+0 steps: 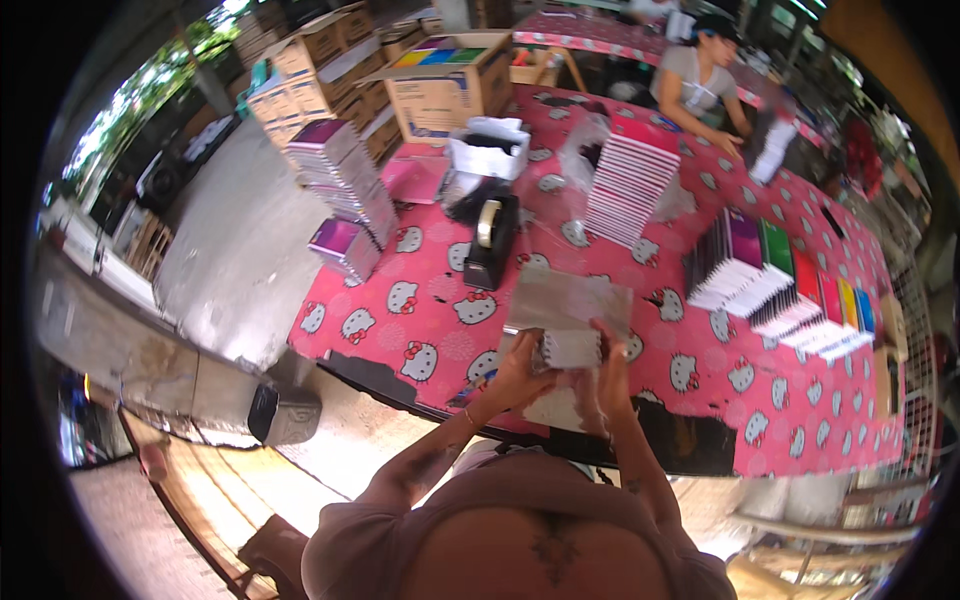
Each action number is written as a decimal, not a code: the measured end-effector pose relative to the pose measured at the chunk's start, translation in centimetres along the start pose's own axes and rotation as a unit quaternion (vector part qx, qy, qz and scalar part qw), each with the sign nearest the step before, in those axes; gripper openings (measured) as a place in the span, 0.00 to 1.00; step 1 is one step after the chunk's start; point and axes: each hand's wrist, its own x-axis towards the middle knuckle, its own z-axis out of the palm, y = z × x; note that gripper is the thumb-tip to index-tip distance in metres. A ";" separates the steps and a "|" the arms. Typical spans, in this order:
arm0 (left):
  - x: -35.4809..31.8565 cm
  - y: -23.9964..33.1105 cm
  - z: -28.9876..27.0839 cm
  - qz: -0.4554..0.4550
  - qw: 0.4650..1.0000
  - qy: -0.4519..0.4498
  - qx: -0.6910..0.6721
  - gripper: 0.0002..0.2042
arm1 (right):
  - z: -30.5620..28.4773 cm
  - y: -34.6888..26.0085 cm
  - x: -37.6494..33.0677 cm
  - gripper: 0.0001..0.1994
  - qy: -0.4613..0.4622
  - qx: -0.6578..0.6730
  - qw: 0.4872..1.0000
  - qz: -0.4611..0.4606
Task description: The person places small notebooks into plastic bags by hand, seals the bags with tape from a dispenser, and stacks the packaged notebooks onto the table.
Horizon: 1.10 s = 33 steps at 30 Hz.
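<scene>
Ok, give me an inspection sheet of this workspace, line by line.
Surface: table under a pink cloth with a cartoon cat print.
Job's things: small stack of notebooks in a clear plastic bag, held over the near edge.
Clutter: black tape dispenser, tall pink notebook stack, fanned coloured notebooks, purple stacks.
Fingers: left hand and right hand both grip the bagged stack.
Cables: nothing seen.
Surroundings: cardboard boxes behind, a seated person at the far side, a wooden bench below.
</scene>
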 end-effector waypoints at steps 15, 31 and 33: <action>4.3 -3.9 -33.6 -0.156 0.836 0.522 -0.067 0.33 | -1.0 -2.3 4.3 0.28 -0.125 -0.281 0.950 -0.057; 9.9 -15.2 -36.6 -0.232 0.791 0.555 0.111 0.37 | -11.1 -2.3 -6.0 0.27 0.028 -0.379 0.924 0.048; 10.2 -12.6 -34.3 -0.354 0.640 0.569 0.376 0.38 | -15.6 -3.5 -7.0 0.28 0.092 -0.433 0.897 0.005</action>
